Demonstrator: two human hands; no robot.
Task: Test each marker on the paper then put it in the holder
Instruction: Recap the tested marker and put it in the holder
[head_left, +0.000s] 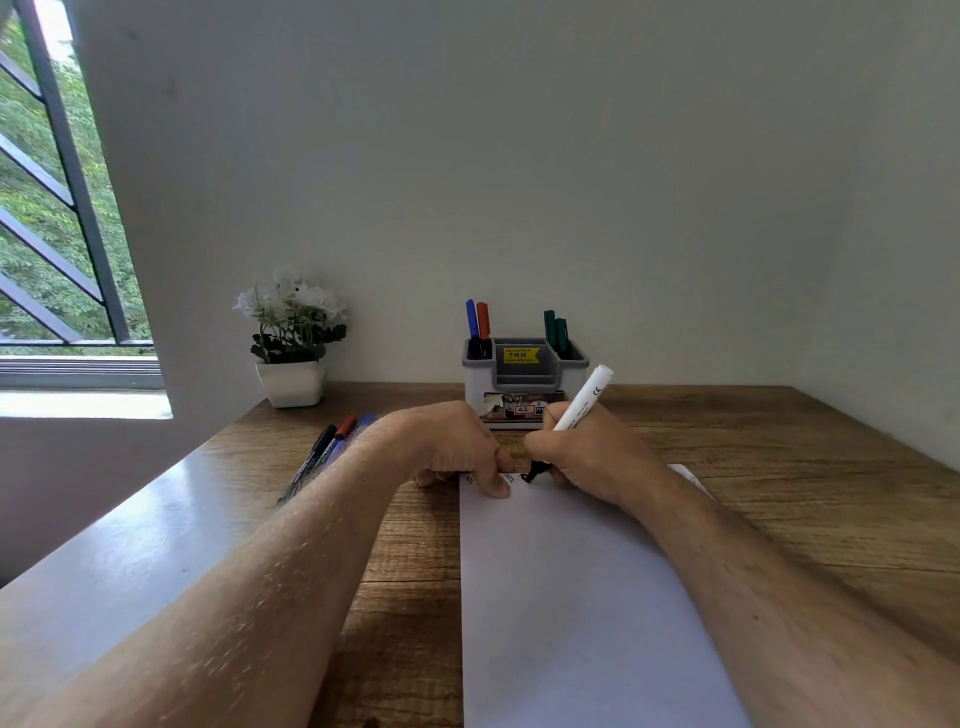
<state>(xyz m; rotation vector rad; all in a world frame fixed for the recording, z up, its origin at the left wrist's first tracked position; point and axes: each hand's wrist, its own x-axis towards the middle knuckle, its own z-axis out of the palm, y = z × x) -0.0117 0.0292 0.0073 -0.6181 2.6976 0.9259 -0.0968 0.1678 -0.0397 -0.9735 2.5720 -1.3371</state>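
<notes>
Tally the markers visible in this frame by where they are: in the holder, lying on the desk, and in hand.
In the holder: 4 (blue, red, two green)
Lying on the desk, left of the left hand: 3 (black, red, blue)
In the right hand: 1 (white-barrelled marker)
Total: 8

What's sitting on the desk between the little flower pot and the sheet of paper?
In the head view, a few loose markers lie on the wood between the flower pot and the paper. The left hand and its forearm also cross that stretch.
</notes>
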